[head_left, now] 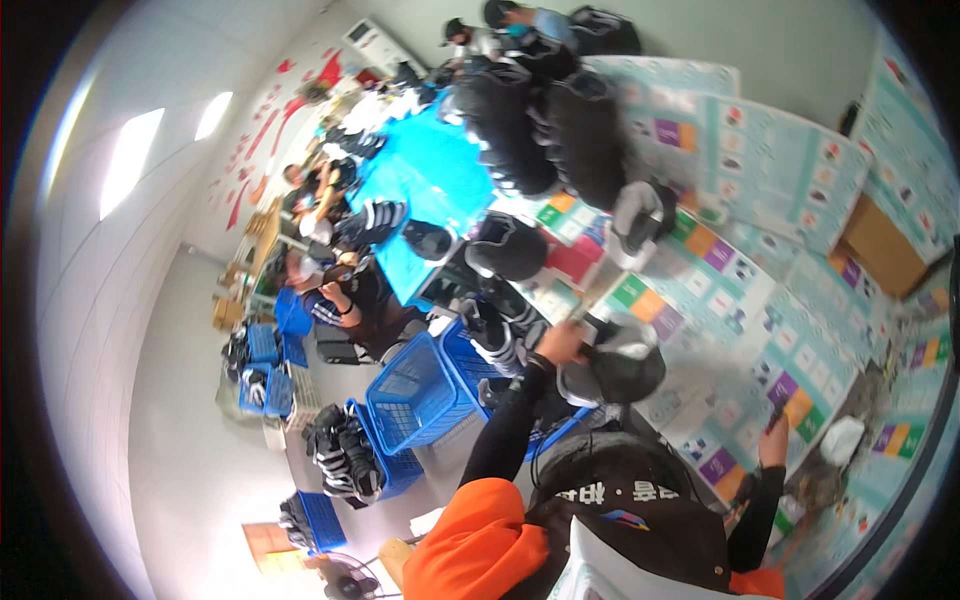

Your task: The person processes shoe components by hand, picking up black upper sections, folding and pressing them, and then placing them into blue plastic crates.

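One dark shoe (632,368) over colourful sheets (800,352), pale walls (195,345) beyond.

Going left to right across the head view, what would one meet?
Bright rectangular light panel, large open blue plastic basket, person's left hand, rounded dark-grey shoe, person's right hand, flat brown cardboard piece.

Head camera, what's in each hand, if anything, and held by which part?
The left hand holds a dark shoe by its opening end. The right hand seems to hold a small dark thing, too blurred to name or place the hold.
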Tool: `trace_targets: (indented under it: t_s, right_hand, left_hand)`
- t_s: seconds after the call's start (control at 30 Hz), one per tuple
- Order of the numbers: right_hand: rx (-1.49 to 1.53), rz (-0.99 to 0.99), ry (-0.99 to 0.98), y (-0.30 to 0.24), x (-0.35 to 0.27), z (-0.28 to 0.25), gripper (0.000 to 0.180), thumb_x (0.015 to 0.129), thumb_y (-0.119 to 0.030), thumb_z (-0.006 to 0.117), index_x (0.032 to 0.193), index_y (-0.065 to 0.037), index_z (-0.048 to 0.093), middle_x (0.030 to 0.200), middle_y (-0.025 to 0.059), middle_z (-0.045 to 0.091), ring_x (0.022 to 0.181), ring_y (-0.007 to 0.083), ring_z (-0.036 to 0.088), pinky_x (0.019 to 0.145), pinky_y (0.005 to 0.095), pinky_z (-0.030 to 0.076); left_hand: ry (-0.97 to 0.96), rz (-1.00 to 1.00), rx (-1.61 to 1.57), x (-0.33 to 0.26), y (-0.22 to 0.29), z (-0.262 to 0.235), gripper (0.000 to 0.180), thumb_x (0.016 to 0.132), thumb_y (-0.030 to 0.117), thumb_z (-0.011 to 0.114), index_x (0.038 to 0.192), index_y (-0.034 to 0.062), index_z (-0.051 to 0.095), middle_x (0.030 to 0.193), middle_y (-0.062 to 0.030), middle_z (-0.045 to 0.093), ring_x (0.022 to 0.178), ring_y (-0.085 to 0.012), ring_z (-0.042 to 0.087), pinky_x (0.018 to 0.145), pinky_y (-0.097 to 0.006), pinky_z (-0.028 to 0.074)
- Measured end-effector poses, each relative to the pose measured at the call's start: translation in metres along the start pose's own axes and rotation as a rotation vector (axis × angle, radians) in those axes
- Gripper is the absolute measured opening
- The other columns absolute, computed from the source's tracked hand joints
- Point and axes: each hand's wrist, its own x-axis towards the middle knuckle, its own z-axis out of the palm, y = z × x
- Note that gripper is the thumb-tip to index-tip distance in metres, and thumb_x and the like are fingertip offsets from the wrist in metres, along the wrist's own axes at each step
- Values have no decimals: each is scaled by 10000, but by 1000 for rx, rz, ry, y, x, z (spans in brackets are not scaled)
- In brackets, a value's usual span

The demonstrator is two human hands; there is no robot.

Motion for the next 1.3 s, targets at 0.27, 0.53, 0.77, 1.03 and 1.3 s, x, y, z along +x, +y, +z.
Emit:
trace_targets:
  t_s: [0.27,0.53,0.77,1.03,1.3]
  right_hand:
    - [-191,427,-168,16,18,-14,446,902,-28,638,1305,72,475,1253,273,522,1182,478,523,974,541,452]
    - [-710,397,189,52,38,50,458,953,-134,587,1343,91,498,1276,289,584,1202,438,553,1049,503,420]
    - [-407,575,-112,18,19,25,570,878,-117,665,1385,46,462,1366,302,518,1309,451,454,1100,534,392]
    - [-410,571,11,-136,-108,-23,271,832,-77,687,1090,3,655,1078,207,656,1095,396,607,977,471,472]
    - [-178,776,202,-239,-225,-41,172,866,-105,667,1014,-21,694,1014,165,716,1005,361,679,895,422,535]
  left_hand:
    - [1008,389,-160,20,-35,-336,386,1020,115,546,1393,17,520,1205,-92,647,1248,-198,570,1000,-341,491]
    - [-20,186,-51,109,-102,-118,278,904,161,600,1162,82,667,1183,-104,678,1155,-290,600,955,-396,509]
    - [-325,131,-151,173,-117,31,470,918,364,688,1263,56,609,1178,-208,699,1030,-356,705,886,-441,559]
    - [264,308,-124,315,-37,55,451,816,370,799,1032,5,645,880,-167,680,861,-369,652,764,-469,524]
    - [571,174,-22,408,70,29,266,795,194,687,1036,96,633,1110,-124,626,1076,-378,581,906,-499,474]
